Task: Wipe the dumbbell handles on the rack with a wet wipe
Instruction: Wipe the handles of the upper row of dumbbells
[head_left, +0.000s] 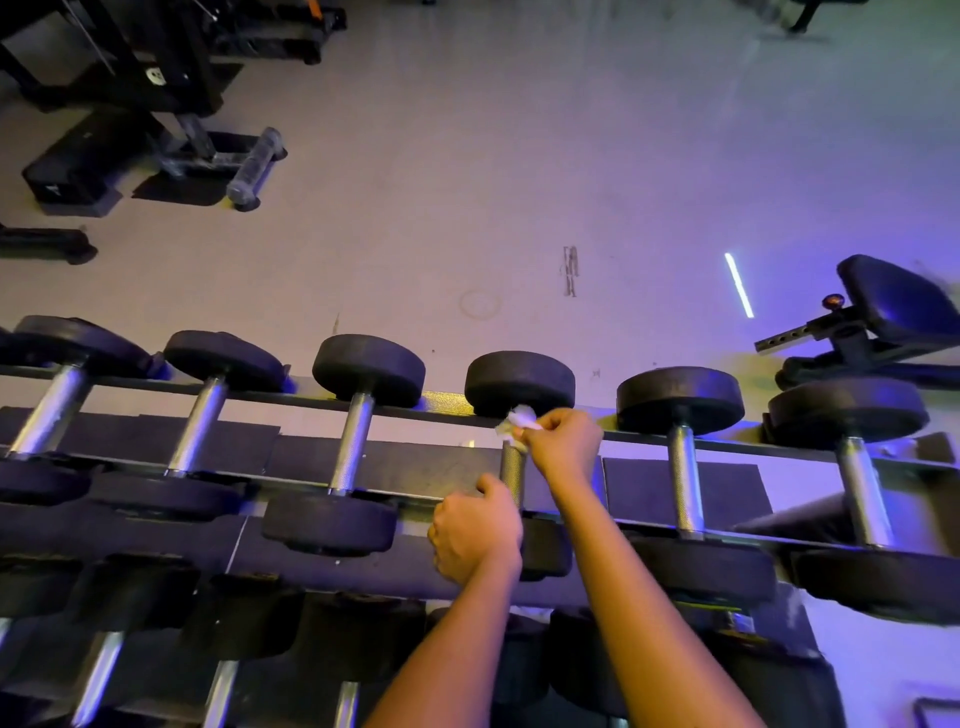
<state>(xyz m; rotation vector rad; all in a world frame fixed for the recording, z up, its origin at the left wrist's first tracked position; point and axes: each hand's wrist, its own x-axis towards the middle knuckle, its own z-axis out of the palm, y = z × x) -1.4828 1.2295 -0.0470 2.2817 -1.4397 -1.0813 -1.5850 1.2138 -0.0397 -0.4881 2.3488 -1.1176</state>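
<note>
One dumbbell handle (513, 475) runs from left hand (478, 530) to right hand (563, 447) (pinching wet wipe (517, 422))

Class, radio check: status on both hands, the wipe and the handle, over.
Right hand pinches wet wipe at far end of handle. Left hand grips near end of same dumbbell. Nothing in the way.

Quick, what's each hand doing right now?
Left hand: gripping the dumbbell at its near end.
Right hand: pinching the wet wipe on that dumbbell's handle.
</note>
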